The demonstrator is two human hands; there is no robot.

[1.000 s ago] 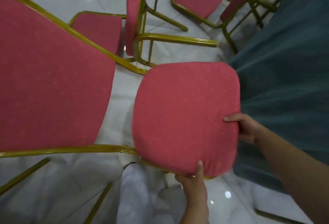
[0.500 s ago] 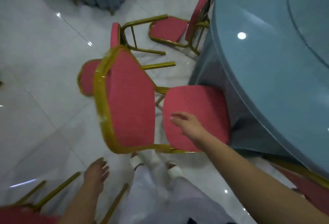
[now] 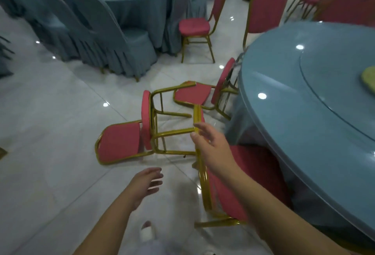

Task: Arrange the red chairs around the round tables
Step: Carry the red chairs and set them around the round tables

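Okay, I'm looking down past both arms. My right hand [image 3: 211, 145] is up at the top of the nearest red chair [image 3: 229, 196], fingers loosely spread and gripping nothing. The fingertips [image 3: 197, 127] sit right at the gold frame of the backrest, though I can't tell whether they actually touch it. That chair stands upright, its back edge-on to me and its seat tucked under the rim of the round table [image 3: 294, 125]. The table has a blue cloth and a glass turntable [image 3: 341, 56] on the tabletop.

My left hand [image 3: 148, 183] hangs lower, over the white tiled floor [image 3: 50, 125]. Its palm is open, its fingers are apart, and there's nothing in it.

Just beyond my hands, a tipped chair [image 3: 119, 141] lies on the floor with its legs sticking out sideways. A second fallen chair [image 3: 191, 94] lies past it, up against the tablecloth. Further back, two upright chairs: one [image 3: 194, 25] apart from the table, the other [image 3: 265, 7] at the table's far edge.

Top left there's another round table [image 3: 129, 3], ringed by seats in blue covers. My white shoe [image 3: 147, 232] shows at the bottom.
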